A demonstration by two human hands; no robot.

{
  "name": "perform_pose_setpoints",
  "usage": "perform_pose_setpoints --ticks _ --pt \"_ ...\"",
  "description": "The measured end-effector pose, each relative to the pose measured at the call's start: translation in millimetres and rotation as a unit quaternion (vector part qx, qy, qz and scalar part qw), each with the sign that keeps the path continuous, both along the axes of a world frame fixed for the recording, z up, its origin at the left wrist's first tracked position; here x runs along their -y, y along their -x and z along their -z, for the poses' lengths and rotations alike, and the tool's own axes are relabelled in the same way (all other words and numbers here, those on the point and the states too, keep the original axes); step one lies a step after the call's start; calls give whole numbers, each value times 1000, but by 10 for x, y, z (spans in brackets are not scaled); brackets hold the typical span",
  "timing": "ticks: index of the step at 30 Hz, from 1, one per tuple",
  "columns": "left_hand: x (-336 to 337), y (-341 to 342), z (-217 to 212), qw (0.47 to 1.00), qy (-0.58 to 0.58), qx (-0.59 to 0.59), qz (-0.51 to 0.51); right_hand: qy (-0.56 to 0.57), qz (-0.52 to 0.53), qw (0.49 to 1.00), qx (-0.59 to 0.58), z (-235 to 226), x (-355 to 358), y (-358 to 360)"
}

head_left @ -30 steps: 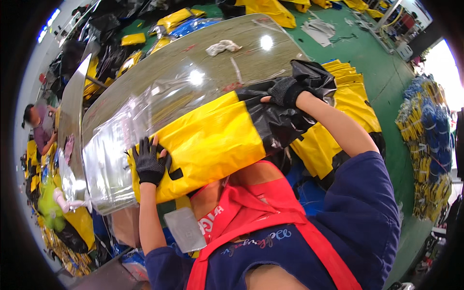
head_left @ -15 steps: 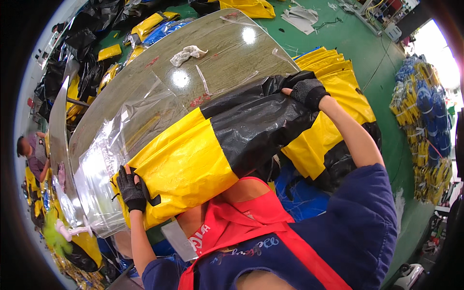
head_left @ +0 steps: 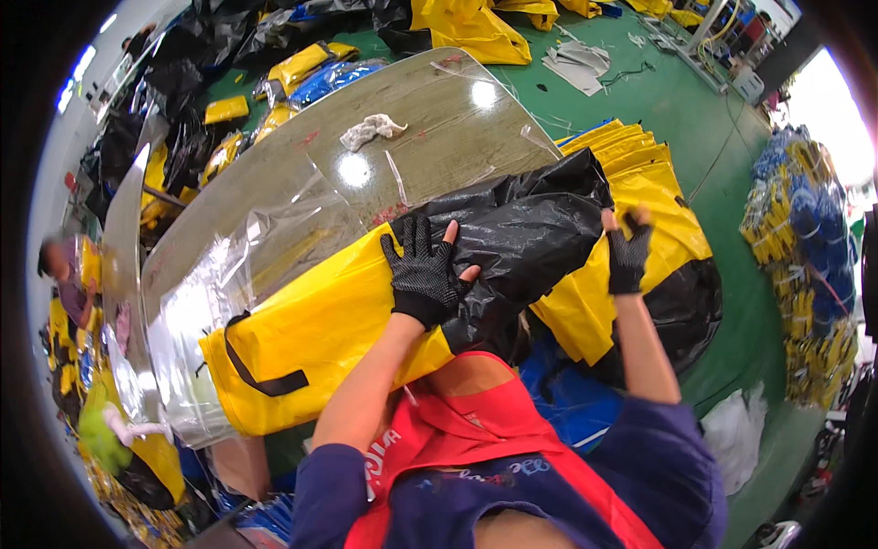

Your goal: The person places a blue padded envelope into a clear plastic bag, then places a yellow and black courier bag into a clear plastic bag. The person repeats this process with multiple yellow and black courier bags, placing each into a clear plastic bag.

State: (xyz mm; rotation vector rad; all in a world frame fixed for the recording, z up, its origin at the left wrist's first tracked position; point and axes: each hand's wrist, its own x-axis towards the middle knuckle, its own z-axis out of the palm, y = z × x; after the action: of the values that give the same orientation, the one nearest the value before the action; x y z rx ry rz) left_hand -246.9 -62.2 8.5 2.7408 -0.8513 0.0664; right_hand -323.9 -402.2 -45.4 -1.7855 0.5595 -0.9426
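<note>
Head view shows a long yellow-and-black waterproof fabric bag (head_left: 366,316) lying across the near edge of a shiny metal-topped surface (head_left: 457,128), its yellow end with a black strap loop to the person's left and its crumpled black end (head_left: 526,233) toward the right. The left hand (head_left: 423,270), in a black dotted glove, lies flat with fingers spread on the bag where yellow meets black, pressing rather than gripping. The right hand (head_left: 629,254), gloved the same way, is raised just beside the black end, fingers half curled and holding nothing that I can make out. A clear plastic sleeve (head_left: 265,238) lies under and behind the yellow end (the bag does not look to be inside it yet). Judging from this, the bag is laid out and being flattened; the black end remains bunched, so smoothing or folding is left. A stack of similar yellow bags (head_left: 654,215) sits beyond the right hand.
</note>
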Motion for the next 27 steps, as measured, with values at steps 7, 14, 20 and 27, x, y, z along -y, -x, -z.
perform_pose_setpoints --ticks 7,14,20,27 --pt "-115 -10 -10 999 -49 20 7 -44 -262 963 -34 -1137 -1946 14" --pt "-1680 -121 -436 967 74 -218 110 529 -381 752 -103 -1220 -3035 96" --pt "-4016 702 -342 952 -219 184 -105 608 -424 630 -232 -1149 -3338 97" --pt "-4718 1140 474 715 516 -236 -409 395 -495 753 -180 -1038 -3919 -162"
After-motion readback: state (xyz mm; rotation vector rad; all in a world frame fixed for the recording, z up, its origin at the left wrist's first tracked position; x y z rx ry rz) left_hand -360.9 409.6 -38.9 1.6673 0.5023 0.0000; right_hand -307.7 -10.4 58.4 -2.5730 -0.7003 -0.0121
